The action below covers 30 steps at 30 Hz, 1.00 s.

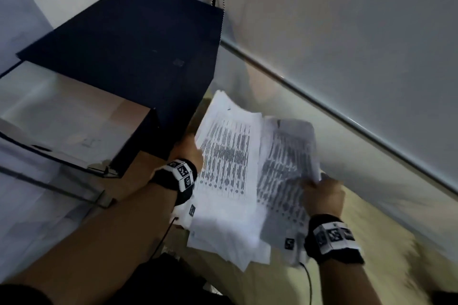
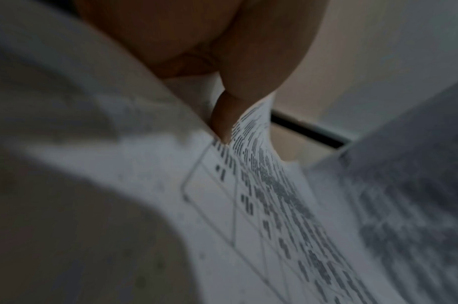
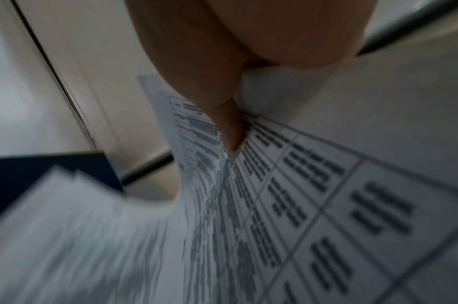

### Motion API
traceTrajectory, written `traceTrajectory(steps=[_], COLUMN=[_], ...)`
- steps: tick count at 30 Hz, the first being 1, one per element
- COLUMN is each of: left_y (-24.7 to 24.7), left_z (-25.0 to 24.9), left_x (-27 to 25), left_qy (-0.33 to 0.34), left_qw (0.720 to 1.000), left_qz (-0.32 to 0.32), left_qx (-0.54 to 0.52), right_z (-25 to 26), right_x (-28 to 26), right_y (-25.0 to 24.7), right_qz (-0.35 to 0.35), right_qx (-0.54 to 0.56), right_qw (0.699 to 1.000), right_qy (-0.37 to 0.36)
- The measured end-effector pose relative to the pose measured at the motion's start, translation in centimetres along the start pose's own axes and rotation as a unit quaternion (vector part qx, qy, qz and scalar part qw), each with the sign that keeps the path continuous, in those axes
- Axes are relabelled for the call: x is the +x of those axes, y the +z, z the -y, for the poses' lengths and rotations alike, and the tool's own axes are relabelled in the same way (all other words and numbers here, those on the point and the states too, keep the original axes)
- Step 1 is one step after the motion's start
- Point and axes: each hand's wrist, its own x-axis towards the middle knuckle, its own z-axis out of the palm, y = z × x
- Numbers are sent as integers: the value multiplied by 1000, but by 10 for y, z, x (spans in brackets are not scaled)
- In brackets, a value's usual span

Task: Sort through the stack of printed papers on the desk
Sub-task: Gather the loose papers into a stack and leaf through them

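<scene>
Now my left hand (image 1: 189, 150) grips the papers' (image 1: 230, 171) left edge, my right hand (image 1: 324, 195) pinches the right edge; dark box (image 1: 128, 57) close left.

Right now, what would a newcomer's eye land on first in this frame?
The fanned sheaf of printed papers at centre, lifted and split open, dense with text and tables. The left hand holds its left edge and the right hand pinches the right-hand sheets. Behind them, upper left, stands a big dark blue box.
</scene>
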Motion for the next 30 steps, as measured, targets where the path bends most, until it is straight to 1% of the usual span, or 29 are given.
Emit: traceTrajectory(steps=[3,5,7,8,10,11,13,16,18,20,21,22,23,25,26,28,30], left_y=[16,19,23,25,25,28,30,27,23,21,21,22,20,10,5,-10,-22], left_z=[18,23,26,27,26,28,26,22,18,17,18,19,19,12,7,-6,-17], left_x=[-3,-3,-2,-3,-6,-8,-10,-12,-13,-13,-13,-11,-11,-13,-13,-13,-11], left_qy=[-42,-55,-43,-34,-21,-1,33,27,-6,-13,-6,-2,-1,12,23,40,51], left_qw=[999,997,996,996,994,993,991,982,977,979,982,986,992,999,999,999,997], left_qz=[22,43,41,30,43,49,60,90,94,107,115,109,89,30,4,-33,-55], left_qx=[-27,-43,-63,-79,-94,-107,-119,-162,-192,-174,-151,-125,-92,-44,-29,-13,-33], right_z=[5,10,10,12,18,23,26,22,23,28,32,31,32,24,18,13,16], right_x=[8,10,14,15,16,17,20,26,22,12,6,2,-3,-6,-8,-13,-18], right_y=[-54,-84,-98,-99,-81,-65,-22,43,78,101,108,113,112,110,109,114,122], right_qz=[-49,-74,-82,-72,-15,25,81,149,194,232,246,244,221,128,101,108,125], right_qx=[10,35,79,98,133,155,171,117,92,77,98,122,119,14,-31,-71,-90], right_qw=[998,995,993,992,991,987,981,980,975,969,964,961,966,988,989,981,977], right_qy=[-43,-55,-36,-20,12,24,49,64,50,38,39,51,63,85,107,145,150])
